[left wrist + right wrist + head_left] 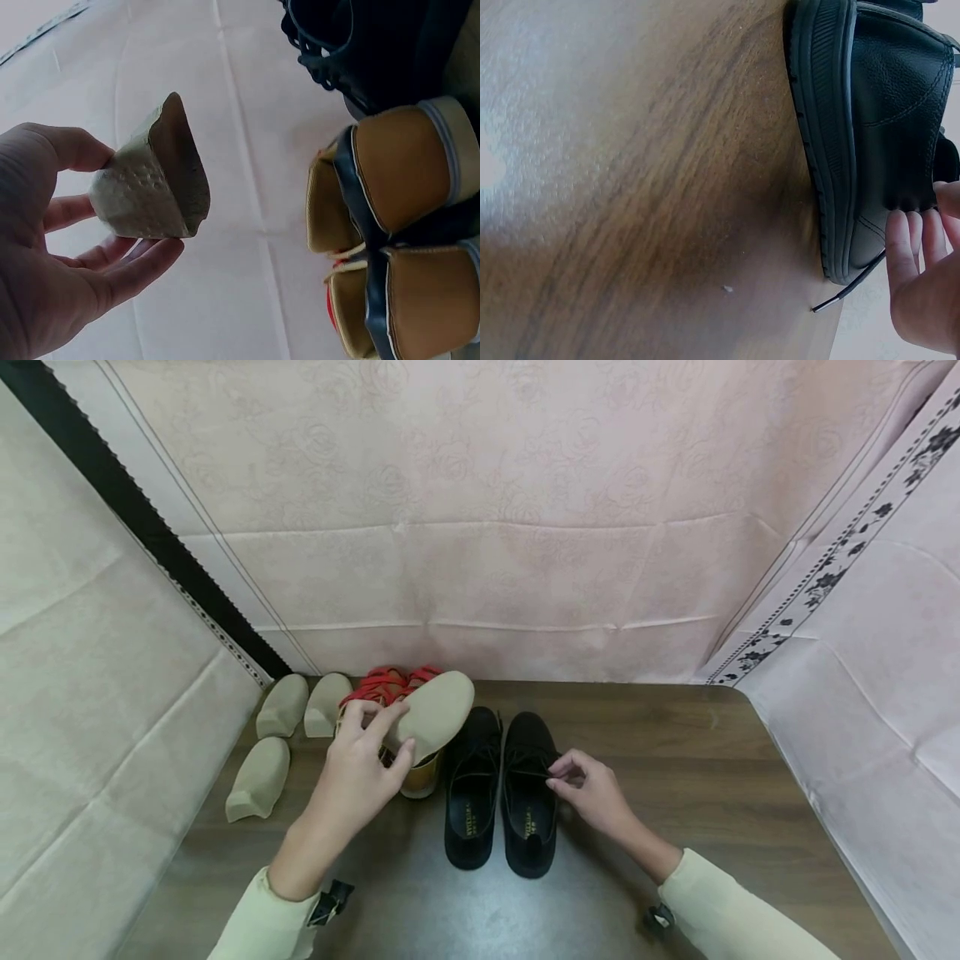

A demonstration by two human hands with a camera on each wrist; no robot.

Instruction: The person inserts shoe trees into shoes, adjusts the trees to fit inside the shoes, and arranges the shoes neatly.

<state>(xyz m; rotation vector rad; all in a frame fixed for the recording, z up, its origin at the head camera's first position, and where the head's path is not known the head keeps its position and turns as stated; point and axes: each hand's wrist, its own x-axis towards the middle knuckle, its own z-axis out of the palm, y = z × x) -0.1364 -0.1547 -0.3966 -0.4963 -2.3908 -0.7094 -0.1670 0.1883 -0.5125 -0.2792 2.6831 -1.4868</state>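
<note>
My left hand pinches a beige toe-shaped shoe insert between thumb and fingers, raised over a pair of red-strapped sandals. The left wrist view shows the hollow end of this insert, with the brown heels of the sandals to its right. To the right stand two black lace-up shoes, side by side with toes toward the wall. At the outer side of the right black shoe is my right hand. Its fingertips press the leather side of that shoe, thumb by the opening.
Three more beige inserts lie on the wooden surface at the left. Cloth walls rise at the back, left and right. A loose lace trails from the right black shoe.
</note>
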